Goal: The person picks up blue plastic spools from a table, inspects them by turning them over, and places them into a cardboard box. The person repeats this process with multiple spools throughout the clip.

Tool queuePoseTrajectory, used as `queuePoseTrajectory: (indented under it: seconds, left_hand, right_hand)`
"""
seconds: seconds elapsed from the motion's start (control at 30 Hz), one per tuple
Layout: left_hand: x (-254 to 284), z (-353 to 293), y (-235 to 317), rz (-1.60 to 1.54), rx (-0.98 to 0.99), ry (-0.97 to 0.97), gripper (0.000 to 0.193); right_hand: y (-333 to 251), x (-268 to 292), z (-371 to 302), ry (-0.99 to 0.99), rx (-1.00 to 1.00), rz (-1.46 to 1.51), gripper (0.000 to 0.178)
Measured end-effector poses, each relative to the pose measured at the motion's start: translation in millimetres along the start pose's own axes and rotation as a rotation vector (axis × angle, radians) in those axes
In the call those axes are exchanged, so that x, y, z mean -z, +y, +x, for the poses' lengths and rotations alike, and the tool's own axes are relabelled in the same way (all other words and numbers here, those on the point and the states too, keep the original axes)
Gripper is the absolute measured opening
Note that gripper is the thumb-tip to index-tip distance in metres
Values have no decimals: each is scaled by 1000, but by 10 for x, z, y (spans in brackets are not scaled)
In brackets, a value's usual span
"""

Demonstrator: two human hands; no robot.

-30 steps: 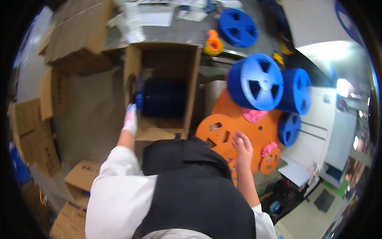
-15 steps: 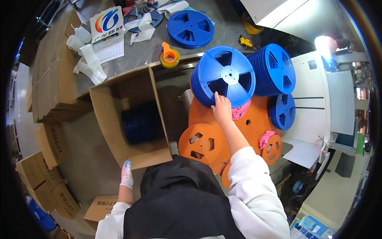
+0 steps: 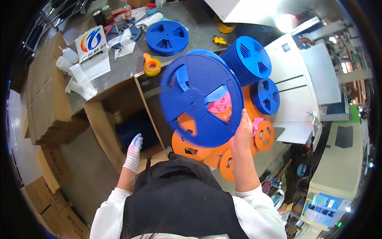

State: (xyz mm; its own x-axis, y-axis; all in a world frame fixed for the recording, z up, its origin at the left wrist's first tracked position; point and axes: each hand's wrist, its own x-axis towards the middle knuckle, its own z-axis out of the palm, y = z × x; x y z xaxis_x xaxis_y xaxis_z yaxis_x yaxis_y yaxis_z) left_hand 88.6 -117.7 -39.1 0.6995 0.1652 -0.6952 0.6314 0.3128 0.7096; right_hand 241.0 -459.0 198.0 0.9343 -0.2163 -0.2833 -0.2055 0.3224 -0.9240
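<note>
Gripping by the rim, in the bare right hand (image 3: 241,134), a round, windowed, smooth blue plastic disc (image 3: 194,99), raised right of an open brown cardboard carton (image 3: 99,124) | holding the white-knit-gloved left hand (image 3: 134,153) at ridged dark-blue discs (image 3: 128,130) inside (cannot tell whether fingers grasp) | apparently part-filled, with a thick ribbed blue stack (image 3: 236,62) standing outside

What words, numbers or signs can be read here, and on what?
White sign: red, orange and blue emblem over dark characters; I won't copy them.
Carton: dark characters and digits, likewise not copied.
Sheet: print too small to read.
Blue leaflets: too small to read.
Held blue reel: nothing legible.
</note>
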Motion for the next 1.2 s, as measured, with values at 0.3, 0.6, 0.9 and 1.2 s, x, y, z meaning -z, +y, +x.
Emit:
queuePoseTrajectory:
  seconds: [0.3,0.6,0.9,1.2]
  left_hand:
    - [-293,-624,923,-727,-156,-85,56]
    - [-68,-822,867,-685,-138,30,58]
    - [69,-711,713,-591,-153,132,47]
    - [154,-741,760,-377,-360,68,53]
  right_hand:
    - [297,34,-836,-9,-404,529,35]
    - [386,-61,-1138,-89,-489,641,24]
    - [422,-153,-1253,36,-443,503,26]
    - [539,-20,-1203,62,-374,528,23]
